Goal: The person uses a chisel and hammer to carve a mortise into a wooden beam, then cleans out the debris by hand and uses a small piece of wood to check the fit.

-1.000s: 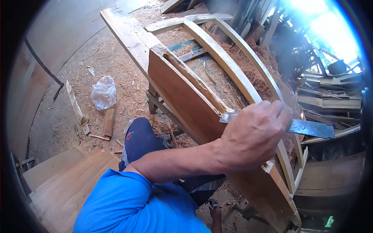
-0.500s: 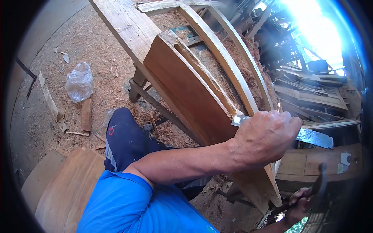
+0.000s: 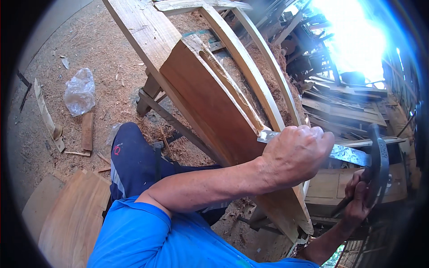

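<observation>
One chisel (image 3: 351, 154); long axis nearly crosswise; tip (image 3: 264, 136) pointing left.

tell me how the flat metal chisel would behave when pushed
The chisel is probably stiff: it shows straight on both sides of the left hand. It may feel heavy for its slim size, since it looks like solid metal. Its flat shape makes rolling unlikely.

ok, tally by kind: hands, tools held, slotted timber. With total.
Hands: 2 (left hand, right hand)
Chisel: 1, in the left hand
Hammer: 1, in the right hand
Slotted timber: 1
Total: 5
</observation>
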A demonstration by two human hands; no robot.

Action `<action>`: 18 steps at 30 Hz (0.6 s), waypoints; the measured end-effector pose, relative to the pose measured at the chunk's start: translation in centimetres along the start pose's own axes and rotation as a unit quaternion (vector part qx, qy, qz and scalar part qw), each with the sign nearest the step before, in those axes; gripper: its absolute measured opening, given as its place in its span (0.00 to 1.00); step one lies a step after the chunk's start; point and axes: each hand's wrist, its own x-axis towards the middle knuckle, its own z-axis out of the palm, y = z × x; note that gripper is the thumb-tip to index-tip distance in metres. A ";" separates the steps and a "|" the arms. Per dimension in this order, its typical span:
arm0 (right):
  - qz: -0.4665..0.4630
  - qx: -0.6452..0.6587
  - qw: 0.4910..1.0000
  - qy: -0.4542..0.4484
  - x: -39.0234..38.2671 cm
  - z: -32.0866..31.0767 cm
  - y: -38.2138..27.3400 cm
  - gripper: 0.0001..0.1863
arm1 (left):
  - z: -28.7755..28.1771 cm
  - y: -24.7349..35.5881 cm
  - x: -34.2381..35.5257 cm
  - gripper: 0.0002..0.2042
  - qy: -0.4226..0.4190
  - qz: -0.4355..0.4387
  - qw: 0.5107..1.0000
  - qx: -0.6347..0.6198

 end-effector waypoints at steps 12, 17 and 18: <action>-0.024 0.177 0.980 0.087 -0.1 -0.8 0.2 0.26 | -0.1 -0.1 -0.1 0.05 0.006 0.013 1.000 0.000; 0.007 0.216 0.972 0.098 -0.4 -1.4 1.1 0.30 | -1.8 0.7 1.4 0.14 -0.015 -0.032 0.999 -0.022; 0.008 0.217 0.970 0.105 -0.6 -1.3 1.1 0.30 | -3.0 1.2 1.9 0.18 0.010 -0.070 0.996 -0.054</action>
